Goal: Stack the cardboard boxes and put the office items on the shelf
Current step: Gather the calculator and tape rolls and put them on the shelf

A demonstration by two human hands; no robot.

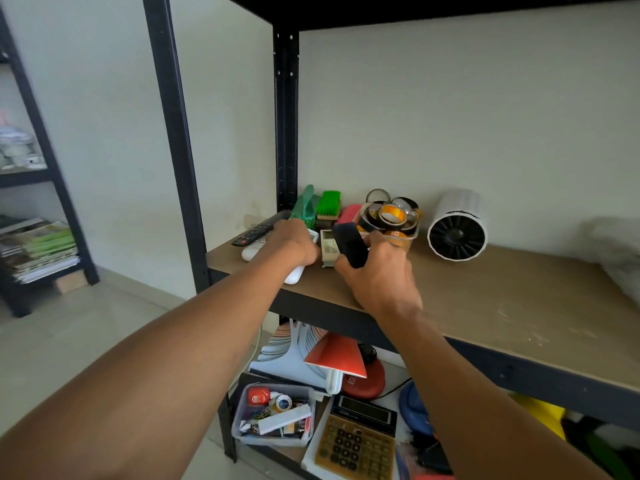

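On shelf (pixel 485 282), left hand (pixel 294 242) gripping white remote (pixel 294 275), right hand (pixel 375 271) curled round black remote (pixel 349 244), tape rolls tub (pixel 391 216) just behind.

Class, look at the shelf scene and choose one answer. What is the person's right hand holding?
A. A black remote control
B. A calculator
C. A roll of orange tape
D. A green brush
A: the right hand curls round a black remote control above the shelf board, while the green brush, the tape rolls and the calculator lie untouched.
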